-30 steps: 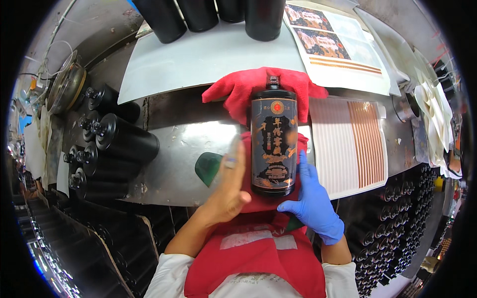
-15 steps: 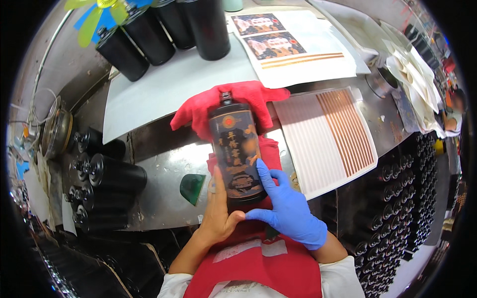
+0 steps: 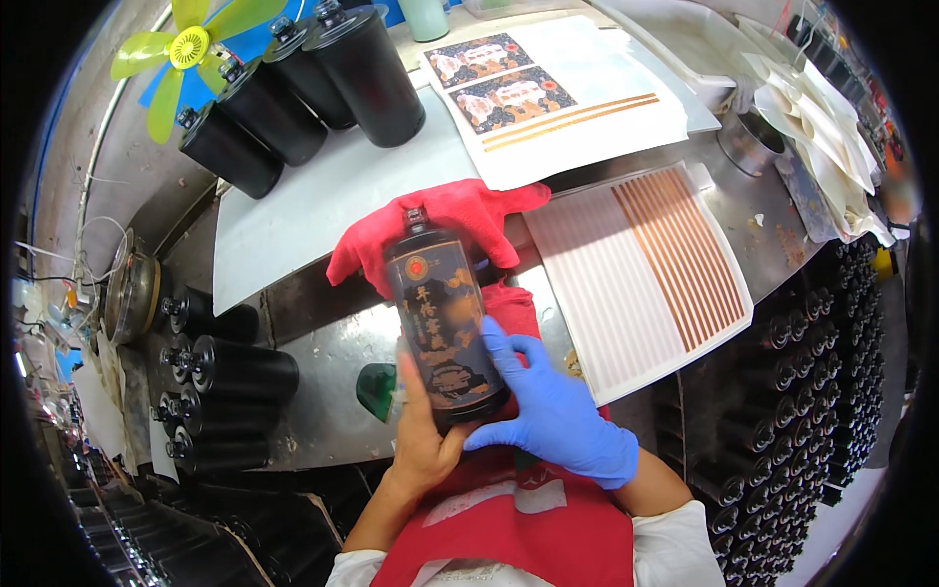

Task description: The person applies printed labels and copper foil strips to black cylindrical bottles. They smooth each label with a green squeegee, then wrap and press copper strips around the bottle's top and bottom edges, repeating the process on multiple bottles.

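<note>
A black bottle (image 3: 442, 318) with a decorated label in orange and gold lies on its back, its neck pointing away from me. Its neck end rests on a crumpled red cloth (image 3: 460, 207). My bare left hand (image 3: 423, 445) grips the lower left side, fingers along the bottle. On the other side, my right hand (image 3: 562, 421) in a blue glove presses its fingers against the lower right edge. Both thumbs come close together just below the bottle's base. A green scraper-like piece (image 3: 376, 389) lies on the metal table left of my left hand.
Several plain black bottles (image 3: 364, 83) stand at the back left by a yellow-green fan (image 3: 189, 49). More black bottles (image 3: 240, 377) lie at the left. Printed label sheets (image 3: 587, 127) and a sheet of copper-coloured strips (image 3: 636, 259) lie to the right. Racked bottles (image 3: 782, 430) fill the lower right.
The whole view has shifted, so more of the fan and the back bottles shows. Both hands stay on the bottle, which keeps its place on the red cloth.
</note>
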### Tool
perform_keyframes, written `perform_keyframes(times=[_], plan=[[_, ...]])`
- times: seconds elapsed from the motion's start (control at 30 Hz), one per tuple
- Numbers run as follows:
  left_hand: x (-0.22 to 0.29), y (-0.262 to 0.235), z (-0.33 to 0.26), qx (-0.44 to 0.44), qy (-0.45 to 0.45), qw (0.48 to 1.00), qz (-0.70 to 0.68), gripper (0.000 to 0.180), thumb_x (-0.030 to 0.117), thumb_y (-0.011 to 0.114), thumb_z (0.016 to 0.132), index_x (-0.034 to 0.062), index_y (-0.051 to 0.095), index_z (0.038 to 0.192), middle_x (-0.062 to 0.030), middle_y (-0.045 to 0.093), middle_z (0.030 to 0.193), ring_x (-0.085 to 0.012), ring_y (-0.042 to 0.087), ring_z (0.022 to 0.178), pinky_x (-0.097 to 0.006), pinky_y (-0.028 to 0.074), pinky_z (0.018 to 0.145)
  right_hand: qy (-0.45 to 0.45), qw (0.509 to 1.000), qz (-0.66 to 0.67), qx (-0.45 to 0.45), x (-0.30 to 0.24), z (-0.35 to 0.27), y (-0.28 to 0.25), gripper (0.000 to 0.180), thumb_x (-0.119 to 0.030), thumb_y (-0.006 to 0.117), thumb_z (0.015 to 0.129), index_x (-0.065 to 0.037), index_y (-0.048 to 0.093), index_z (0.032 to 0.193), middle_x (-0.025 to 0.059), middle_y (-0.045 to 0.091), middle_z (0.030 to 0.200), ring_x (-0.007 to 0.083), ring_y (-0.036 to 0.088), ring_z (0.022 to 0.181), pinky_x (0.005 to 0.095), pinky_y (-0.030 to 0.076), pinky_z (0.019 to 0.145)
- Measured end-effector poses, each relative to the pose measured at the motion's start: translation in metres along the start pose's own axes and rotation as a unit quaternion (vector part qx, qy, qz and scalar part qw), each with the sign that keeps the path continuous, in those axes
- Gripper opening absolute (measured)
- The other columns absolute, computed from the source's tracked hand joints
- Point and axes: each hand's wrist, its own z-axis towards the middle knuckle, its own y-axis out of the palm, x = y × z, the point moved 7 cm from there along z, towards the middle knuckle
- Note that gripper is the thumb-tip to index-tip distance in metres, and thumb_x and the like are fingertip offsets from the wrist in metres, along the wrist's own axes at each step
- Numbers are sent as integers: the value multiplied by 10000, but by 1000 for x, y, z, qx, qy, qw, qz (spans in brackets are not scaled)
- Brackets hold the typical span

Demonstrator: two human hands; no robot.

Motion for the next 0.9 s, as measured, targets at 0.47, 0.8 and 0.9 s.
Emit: perform_keyframes(times=[0.47,0.8,0.9], plan=[[-6,-46,-22,80,37,951,295,813,209,682,784,-90,219,1381,-334,239,1405,-448,310,1279,-445,244,1053,218,695,678,95,117,-4,-19,284,-162,559,891,10,533,1115,64,599,907,175,595,908,294,468,853],[-54,-106,-33,155,-196,903,351,491,143,708,732,-7,488,1145,-237,513,1128,-376,468,971,-421,348,887,-248,955,-117,109,-88,72,-65,329,-103,688,745,-117,620,1067,103,645,970,279,626,864,340,505,765],[-48,-104,-24,195,-110,955,196,404,67,659,758,21,510,1131,-202,575,986,-338,553,859,-374,432,782,-297,907,-219,202,-110,123,-95,268,-77,646,730,-122,629,994,68,615,830,264,598,795,366,471,703]])
